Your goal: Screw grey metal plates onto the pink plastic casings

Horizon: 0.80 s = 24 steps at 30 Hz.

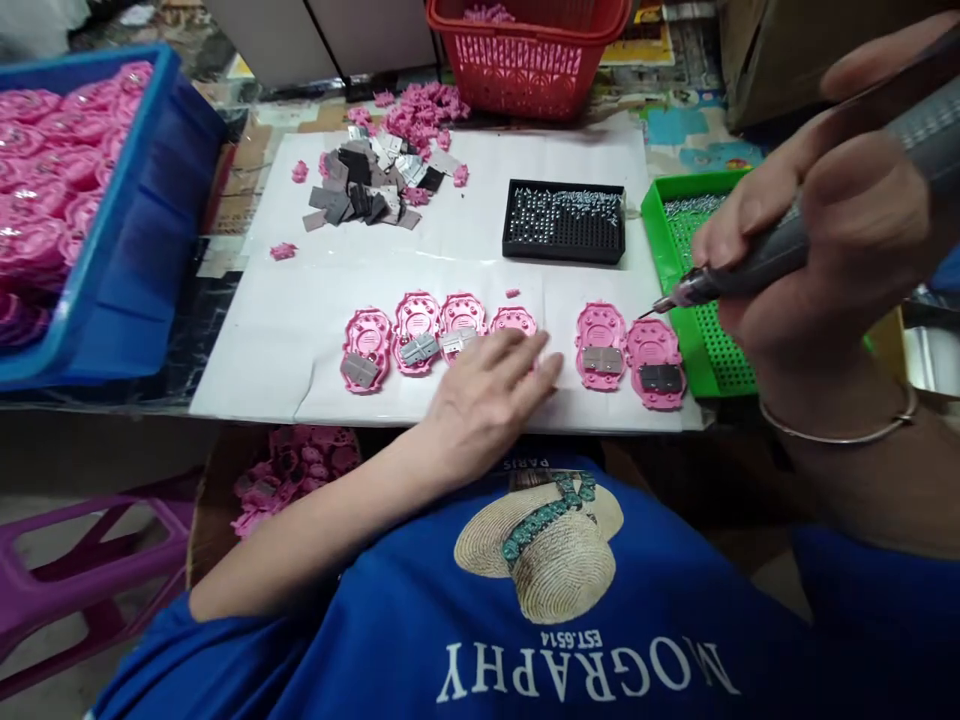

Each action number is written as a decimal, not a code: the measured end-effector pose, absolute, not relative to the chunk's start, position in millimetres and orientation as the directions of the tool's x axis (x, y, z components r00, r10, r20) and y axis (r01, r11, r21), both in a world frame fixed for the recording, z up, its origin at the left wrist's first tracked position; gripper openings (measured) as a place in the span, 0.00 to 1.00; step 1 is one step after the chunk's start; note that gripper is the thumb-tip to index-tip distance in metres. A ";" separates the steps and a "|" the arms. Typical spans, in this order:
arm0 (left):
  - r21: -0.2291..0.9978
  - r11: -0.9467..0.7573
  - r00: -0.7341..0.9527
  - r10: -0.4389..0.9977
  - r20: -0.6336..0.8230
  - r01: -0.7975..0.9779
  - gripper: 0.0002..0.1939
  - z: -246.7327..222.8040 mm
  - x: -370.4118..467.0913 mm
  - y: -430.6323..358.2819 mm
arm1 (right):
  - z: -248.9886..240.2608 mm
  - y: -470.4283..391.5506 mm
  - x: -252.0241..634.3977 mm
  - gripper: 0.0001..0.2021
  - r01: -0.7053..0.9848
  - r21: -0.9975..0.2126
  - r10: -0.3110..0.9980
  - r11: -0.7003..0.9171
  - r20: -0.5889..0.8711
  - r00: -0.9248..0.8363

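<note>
My left hand (491,395) lies with its fingers stretched out over a pink plastic casing (514,320), covering most of it. Gripped in my right hand (832,230) is a grey electric screwdriver (772,250), whose thin bit points down-left just above the rightmost pink casing (654,340). That casing carries a dark plate (660,378). Beside it, another casing (600,325) bears a grey-brown plate (602,360). Left of my left hand, several more pink casings (367,330) with metallic or grey plates sit in the row.
A black screw tray (564,250) stands behind the row, with a green tray (667,290) of screws at right. Loose plates (337,205) and small pink parts (424,110) are heaped farther back. A red basket (525,75) and blue bin (142,250) hold pink parts.
</note>
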<state>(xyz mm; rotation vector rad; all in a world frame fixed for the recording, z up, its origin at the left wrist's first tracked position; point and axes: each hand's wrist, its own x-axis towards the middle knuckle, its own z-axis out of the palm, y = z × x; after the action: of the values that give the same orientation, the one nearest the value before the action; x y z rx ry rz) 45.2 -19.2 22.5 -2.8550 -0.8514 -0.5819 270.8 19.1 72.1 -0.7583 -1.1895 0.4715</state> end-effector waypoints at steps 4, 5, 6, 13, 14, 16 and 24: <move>0.029 -0.788 0.730 0.583 0.358 0.615 0.11 18.7 19.4 -5.9 | 63.7 28.1 295.2 0.14 0.034 -0.703 0.657 0.710 0.680 0.326; 0.035 -0.791 0.734 0.582 0.349 0.611 0.11 17.0 17.4 -3.9 | 62.2 29.8 299.2 0.13 0.023 -0.669 0.630 0.743 0.710 0.314; 0.047 -0.796 0.739 0.581 0.341 0.603 0.11 15.7 16.9 -2.5 | 61.9 30.6 302.2 0.12 0.018 -0.637 0.603 0.770 0.737 0.305; 0.167 -0.844 0.758 0.533 0.375 0.510 0.13 13.1 27.3 1.3 | 71.7 31.3 325.6 0.08 0.202 -0.680 0.590 0.705 0.720 0.365; 0.172 -0.851 0.760 0.521 0.388 0.495 0.13 13.0 29.9 1.6 | 70.8 34.4 331.1 0.09 0.218 -0.692 0.597 0.689 0.711 0.372; 0.178 -0.867 0.768 0.495 0.407 0.464 0.13 13.1 35.9 1.7 | 66.6 42.7 341.0 0.11 0.207 -0.697 0.599 0.686 0.703 0.384; 0.203 -0.898 0.791 0.441 0.424 0.391 0.12 14.6 51.9 1.8 | 47.8 60.9 341.8 0.19 0.233 -0.792 0.691 0.565 0.608 0.392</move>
<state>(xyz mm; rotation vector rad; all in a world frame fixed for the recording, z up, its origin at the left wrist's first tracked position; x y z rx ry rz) 51.9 1.8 14.6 -3.0717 -0.7159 -0.7687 341.8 60.9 47.8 -0.9711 -1.1704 0.3579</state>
